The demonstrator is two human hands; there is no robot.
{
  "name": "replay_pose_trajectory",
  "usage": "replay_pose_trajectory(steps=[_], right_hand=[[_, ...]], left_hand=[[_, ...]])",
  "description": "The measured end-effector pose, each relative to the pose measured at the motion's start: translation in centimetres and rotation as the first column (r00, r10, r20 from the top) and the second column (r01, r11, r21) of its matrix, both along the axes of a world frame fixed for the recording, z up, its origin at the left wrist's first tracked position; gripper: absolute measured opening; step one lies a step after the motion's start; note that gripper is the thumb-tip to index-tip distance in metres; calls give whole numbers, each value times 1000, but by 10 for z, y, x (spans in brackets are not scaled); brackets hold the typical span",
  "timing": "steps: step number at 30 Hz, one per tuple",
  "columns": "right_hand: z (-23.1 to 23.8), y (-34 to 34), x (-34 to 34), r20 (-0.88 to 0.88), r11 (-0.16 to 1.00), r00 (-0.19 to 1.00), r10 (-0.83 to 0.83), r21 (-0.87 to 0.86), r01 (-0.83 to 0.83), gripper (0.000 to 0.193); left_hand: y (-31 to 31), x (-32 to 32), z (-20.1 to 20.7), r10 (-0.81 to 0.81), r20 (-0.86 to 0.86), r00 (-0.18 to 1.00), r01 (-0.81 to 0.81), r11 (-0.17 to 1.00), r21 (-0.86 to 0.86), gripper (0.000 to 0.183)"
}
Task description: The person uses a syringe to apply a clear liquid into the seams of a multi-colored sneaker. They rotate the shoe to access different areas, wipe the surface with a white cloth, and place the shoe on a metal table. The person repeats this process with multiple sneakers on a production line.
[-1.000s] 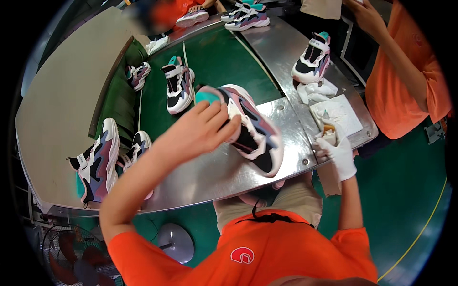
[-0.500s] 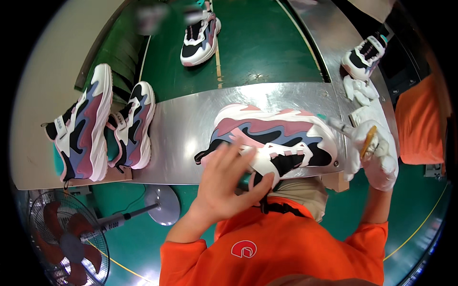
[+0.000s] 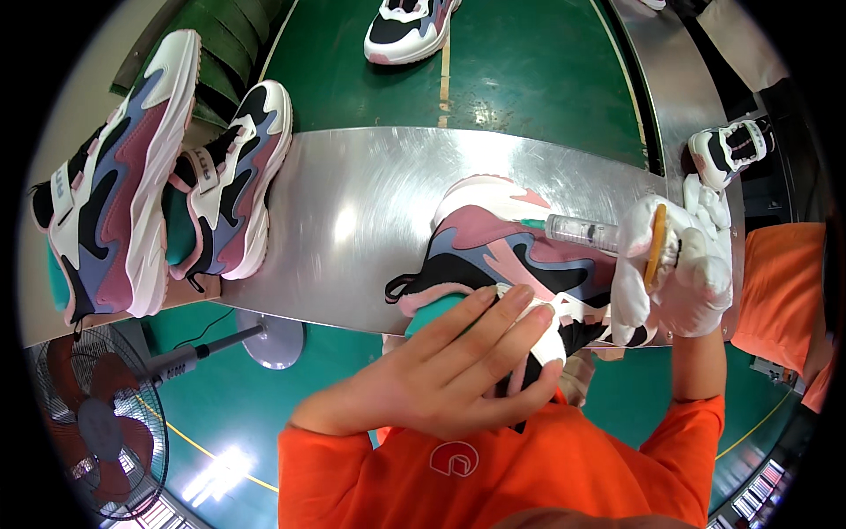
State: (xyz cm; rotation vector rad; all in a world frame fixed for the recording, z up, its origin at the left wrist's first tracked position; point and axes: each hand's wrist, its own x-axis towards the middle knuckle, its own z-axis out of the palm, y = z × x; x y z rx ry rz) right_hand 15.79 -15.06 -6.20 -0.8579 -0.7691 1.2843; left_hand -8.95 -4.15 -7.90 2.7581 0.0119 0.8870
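A chunky sneaker (image 3: 480,238) in white, mauve, blue and black lies on its side on the metal tabletop, its heel loop to the left. My bare left hand (image 3: 449,366) is closed over its collar and white strap, fingers on top and thumb beneath. In a white glove, my right hand (image 3: 687,282) grips a clear syringe (image 3: 577,231), whose green tip points left at the line between the mauve upper and white sole. The hand and syringe cover part of the toe. An amber plunger end (image 3: 656,247) shows at the glove.
Two matching sneakers, a larger-looking one (image 3: 115,212) and one beside it (image 3: 233,194), stand at the left. Another sneaker (image 3: 410,35) sits on the green belt (image 3: 529,88) ahead. At the far right are a sneaker (image 3: 727,152) and crumpled white material (image 3: 705,201). Below left is a fan (image 3: 101,428).
The syringe tip has moved left from the toe towards the middle of the sole edge. My left hand has closed over the collar and strap; the sneaker has tilted. The view has shifted.
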Motion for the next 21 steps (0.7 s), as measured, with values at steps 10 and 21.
replay_pose_trajectory(steps=[10,21], right_hand=[[18,7,-2,39,991,999,33,-129,-28,49],[39,6,-4,18,963,999,29,-269,-23,51]], left_hand=[[3,5,-1,-41,4,999,41,999,-29,22],[1,1,2,-24,-53,998,25,1000,18,23]])
